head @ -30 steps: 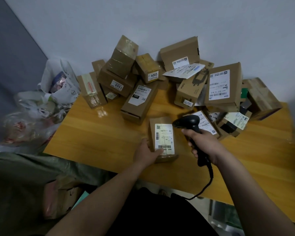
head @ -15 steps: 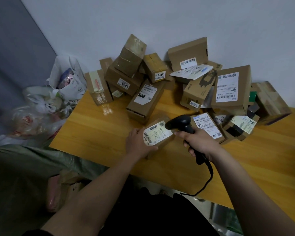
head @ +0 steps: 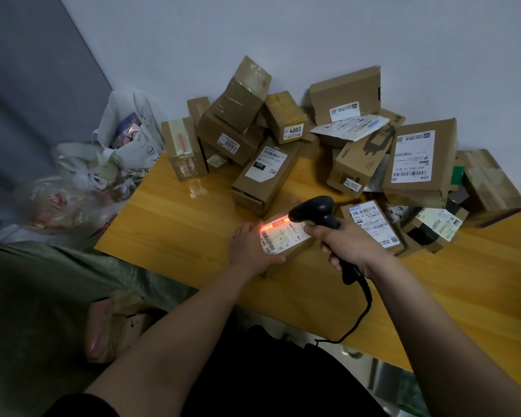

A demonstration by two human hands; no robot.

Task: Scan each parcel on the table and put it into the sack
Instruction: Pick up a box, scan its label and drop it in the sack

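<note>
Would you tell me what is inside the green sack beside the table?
Inside the green sack, brown cardboard parcels and a pink package show. Its folds hide anything deeper.

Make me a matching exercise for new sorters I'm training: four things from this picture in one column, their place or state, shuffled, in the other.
Things
1. barcode scanner
2. parcel with the red scan line
3. box marked 4003
4. green sack

Place or state
A. in the pile by the wall
B. held in the right hand
C. beside the table, below its left edge
D. gripped by the left hand on the table

Pairs: 1-B, 2-D, 3-A, 4-C
</note>
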